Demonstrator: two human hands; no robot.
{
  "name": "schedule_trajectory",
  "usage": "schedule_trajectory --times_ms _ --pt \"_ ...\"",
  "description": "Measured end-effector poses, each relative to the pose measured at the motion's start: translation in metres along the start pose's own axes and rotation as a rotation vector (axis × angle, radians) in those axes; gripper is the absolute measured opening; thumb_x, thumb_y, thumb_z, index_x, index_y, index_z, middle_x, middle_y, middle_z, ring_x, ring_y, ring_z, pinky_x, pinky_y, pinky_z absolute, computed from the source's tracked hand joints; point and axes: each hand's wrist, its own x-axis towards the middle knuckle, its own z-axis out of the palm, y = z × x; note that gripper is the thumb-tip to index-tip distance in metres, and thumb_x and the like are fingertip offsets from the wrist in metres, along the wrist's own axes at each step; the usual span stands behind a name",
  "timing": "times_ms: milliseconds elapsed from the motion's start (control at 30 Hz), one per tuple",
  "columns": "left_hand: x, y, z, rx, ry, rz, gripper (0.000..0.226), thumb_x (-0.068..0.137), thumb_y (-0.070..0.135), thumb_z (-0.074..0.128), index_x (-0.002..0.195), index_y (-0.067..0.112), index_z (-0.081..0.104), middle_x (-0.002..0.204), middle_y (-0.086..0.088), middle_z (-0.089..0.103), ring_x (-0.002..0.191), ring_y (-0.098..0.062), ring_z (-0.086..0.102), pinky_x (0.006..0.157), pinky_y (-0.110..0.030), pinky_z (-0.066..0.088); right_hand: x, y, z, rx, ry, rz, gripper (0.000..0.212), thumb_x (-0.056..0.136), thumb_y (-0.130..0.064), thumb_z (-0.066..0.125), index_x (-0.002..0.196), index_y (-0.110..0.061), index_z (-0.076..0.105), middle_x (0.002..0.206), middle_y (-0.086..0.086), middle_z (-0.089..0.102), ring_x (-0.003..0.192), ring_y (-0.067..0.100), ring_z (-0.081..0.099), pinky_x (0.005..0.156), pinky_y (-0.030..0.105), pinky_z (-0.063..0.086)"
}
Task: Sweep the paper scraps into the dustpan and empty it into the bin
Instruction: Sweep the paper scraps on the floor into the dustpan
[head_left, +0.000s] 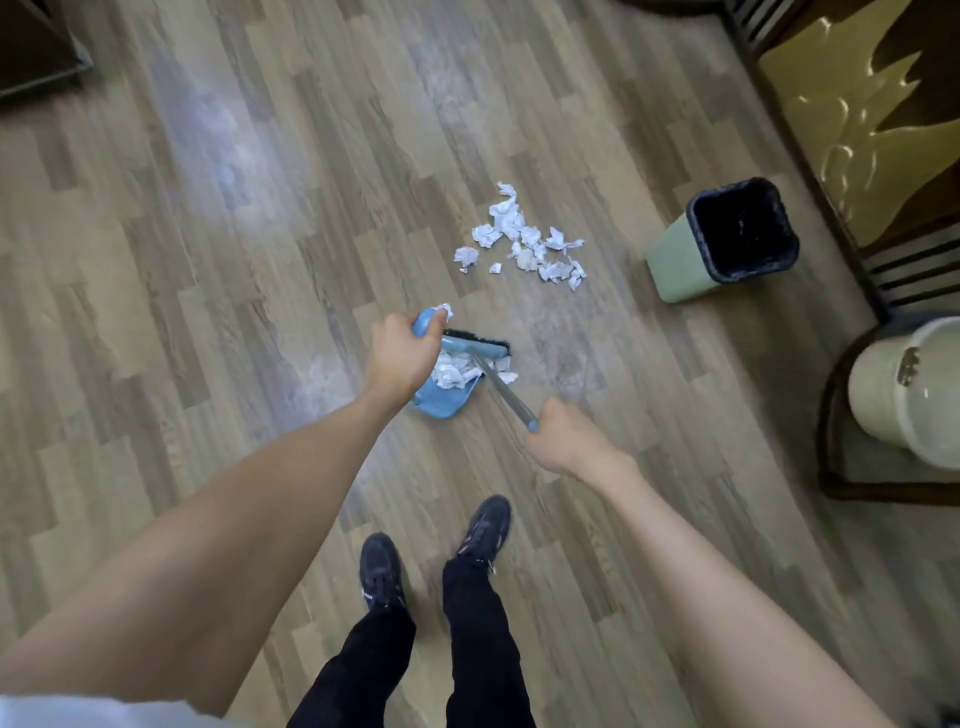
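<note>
A pile of crumpled white paper scraps (524, 241) lies on the wood floor. Nearer to me a blue dustpan (441, 397) rests on the floor with several scraps (454, 371) inside it. My left hand (400, 358) grips the blue dustpan handle (425, 323). My right hand (563, 441) holds the end of the broom's grey shaft (506, 392). The blue broom head with black bristles (478, 345) sits at the dustpan's far edge. A pale green bin (675, 260) with a black liner stands open to the right of the pile.
Dark wooden furniture (789, 140) with a glossy yellow top runs along the right. A cream pot (904, 389) in a dark stand sits at the right edge. A dark cabinet corner (41, 47) is at top left. My dark shoes (382, 571) stand below the dustpan.
</note>
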Motion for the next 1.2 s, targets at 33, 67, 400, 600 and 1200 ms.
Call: schedule_trajectory --times_ms 33,67,400,600,1200 --pt "0.003 -0.003 -0.001 -0.005 0.006 0.005 0.050 0.092 0.046 0.056 0.061 0.008 0.044 0.054 0.000 0.037 0.048 -0.014 0.036 0.046 -0.029 0.030 -0.003 0.002 -0.004 -0.026 -0.012 -0.003 0.038 0.094 -0.025 0.046 0.123 -0.002 0.052 0.132 0.021 0.055 0.121 0.036 0.054 0.093 0.036 0.044" --pt "0.005 -0.006 -0.004 -0.015 0.010 0.006 0.051 0.091 0.047 0.055 0.061 0.009 0.043 0.055 0.000 0.035 0.049 -0.014 0.035 0.048 -0.029 0.030 -0.007 0.004 -0.009 -0.048 -0.023 -0.004 0.038 0.093 -0.027 0.046 0.123 -0.004 0.052 0.131 0.020 0.055 0.120 0.035 0.055 0.092 0.036 0.044" --pt "-0.009 -0.008 -0.037 0.038 -0.046 0.083 0.050 0.094 0.043 0.058 0.061 0.010 0.038 0.054 -0.001 0.031 0.049 -0.014 0.030 0.048 -0.031 0.027 -0.035 0.007 -0.045 -0.008 0.050 0.025 0.033 0.095 -0.030 0.045 0.115 -0.005 0.055 0.115 0.019 0.060 0.107 0.033 0.060 0.073 0.028 0.037" --pt "-0.027 -0.014 -0.045 0.102 -0.124 0.095 0.049 0.091 0.046 0.057 0.062 0.012 0.036 0.057 -0.006 0.032 0.054 -0.018 0.032 0.051 -0.030 0.028 -0.024 0.015 -0.039 0.366 0.075 0.234 0.009 0.090 -0.011 0.040 0.082 -0.010 0.044 0.058 0.014 0.046 0.040 0.015 0.039 0.043 0.016 0.034" --pt "-0.042 -0.039 -0.037 0.054 -0.051 0.069 0.053 0.093 0.041 0.059 0.059 0.013 0.030 0.052 0.000 0.025 0.047 -0.017 0.023 0.045 -0.029 0.020 -0.043 -0.015 0.074 0.455 -0.131 0.204 0.013 0.092 -0.016 0.038 0.104 -0.011 0.038 0.066 0.011 0.046 0.041 0.014 0.036 0.039 0.013 0.028"
